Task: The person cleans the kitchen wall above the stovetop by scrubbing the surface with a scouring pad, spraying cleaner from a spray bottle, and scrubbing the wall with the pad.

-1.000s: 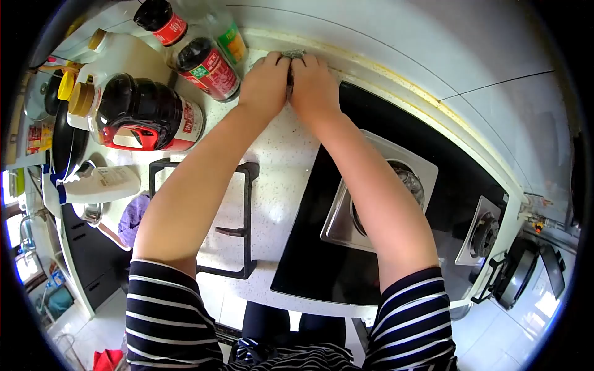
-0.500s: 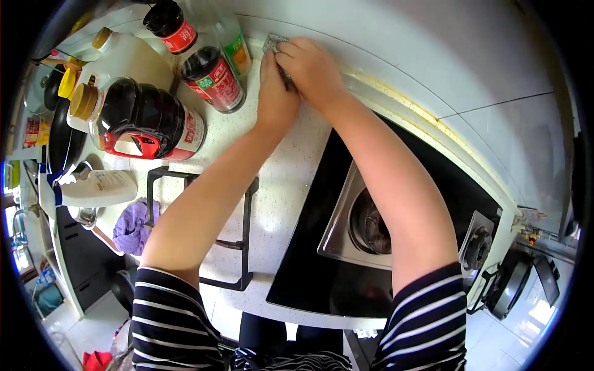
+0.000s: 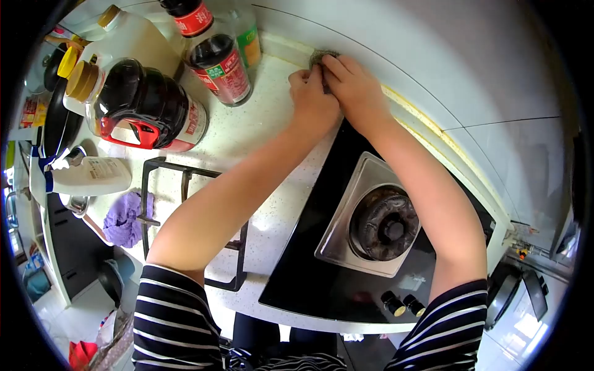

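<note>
Both my hands are together at the back of the counter, against the raised ledge (image 3: 287,47) below the tiled wall. Between their fingers is a grey, mesh-like scouring pad (image 3: 321,57), mostly covered by them. My right hand (image 3: 357,89) is closed over the pad from the right. My left hand (image 3: 314,96) presses on it from the left, fingers bent. Yellowish-brown grime (image 3: 413,110) runs along the ledge to the right of my hands. Below them lies the corner of the black gas hob (image 3: 303,247), its burner (image 3: 387,229) bare of a grate.
Left of my hands stand a sauce bottle (image 3: 219,71), a large dark jug with a red handle (image 3: 145,105) and a pale jug (image 3: 136,46). A removed pan grate (image 3: 238,272) lies on the counter beside a purple cloth (image 3: 125,219) and a white spray bottle (image 3: 93,175).
My hands have slid to the right along the ledge with the scouring pad, away from the bottles. The view has shifted slightly, and the burner and hob knobs now show more fully.
</note>
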The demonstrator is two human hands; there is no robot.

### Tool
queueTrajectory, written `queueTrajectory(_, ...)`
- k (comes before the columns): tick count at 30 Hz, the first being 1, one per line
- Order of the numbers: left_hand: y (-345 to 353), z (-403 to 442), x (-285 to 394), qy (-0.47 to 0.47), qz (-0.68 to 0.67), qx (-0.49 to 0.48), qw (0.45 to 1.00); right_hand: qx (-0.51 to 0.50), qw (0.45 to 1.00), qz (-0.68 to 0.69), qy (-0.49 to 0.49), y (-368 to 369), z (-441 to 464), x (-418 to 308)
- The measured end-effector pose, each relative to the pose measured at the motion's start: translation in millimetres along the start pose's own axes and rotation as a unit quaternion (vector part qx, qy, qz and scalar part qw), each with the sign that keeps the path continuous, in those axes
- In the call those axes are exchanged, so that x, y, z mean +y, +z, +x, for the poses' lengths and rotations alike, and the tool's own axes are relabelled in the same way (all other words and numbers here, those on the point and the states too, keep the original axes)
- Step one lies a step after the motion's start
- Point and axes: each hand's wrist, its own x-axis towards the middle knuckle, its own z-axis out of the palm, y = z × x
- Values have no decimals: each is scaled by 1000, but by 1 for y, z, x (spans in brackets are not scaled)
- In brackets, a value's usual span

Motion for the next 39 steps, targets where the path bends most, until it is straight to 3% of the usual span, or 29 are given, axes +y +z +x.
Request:
queueTrajectory(2, -15, 16, -7, -57, -155, -75, 984, 12, 1000, 6, -8, 5, 12, -6)
queueTrajectory(5, -39, 16, 4, -87, -381, -72, 918, 47, 998, 9, -40, 28, 29, -10)
queueTrajectory(6, -47, 14, 10, -122, -382, -77, 913, 45, 997, -4, -56, 36, 36, -12)
queueTrajectory(9, -46, 22, 18, -176, -467, 35, 866, 38, 994, -56, -82, 50, 61, -21)
queueTrajectory(10, -48, 23, 17, -151, -448, 24, 881, 36, 993, -74, -87, 51, 66, -23)
queueTrajectory(13, -45, 23, 21, -171, -473, 69, 861, 31, 992, -83, -90, 46, 71, -23)
queueTrajectory(16, -45, 18, 20, -139, -486, 13, 863, -87, 984, -134, -83, 20, 61, -28)
queueTrajectory(19, -35, 5, 18, -163, -453, -85, 872, -41, 996, 37, 75, 30, 23, -17)
queueTrajectory(25, -27, 15, 20, -219, -409, -74, 883, -144, 969, -178, -88, 11, 18, -10)
queueTrajectory(28, -39, 19, 21, -176, -399, 4, 900, -2, 999, -12, -40, 45, 44, -18)
queueTrajectory(30, -43, 19, 22, -124, -389, 58, 911, -9, 997, -67, -35, 47, 54, -32)
queueTrajectory(32, -39, 15, 24, -117, -387, 39, 914, 1, 991, -127, -47, 49, 53, -31)
queueTrajectory(35, -26, 1, 24, -74, -388, -31, 918, 8, 979, 151, 136, 33, 19, -23)
queueTrajectory(39, 13, -23, 29, -38, -375, -132, 917, -62, 977, 111, 173, -19, -37, -1)
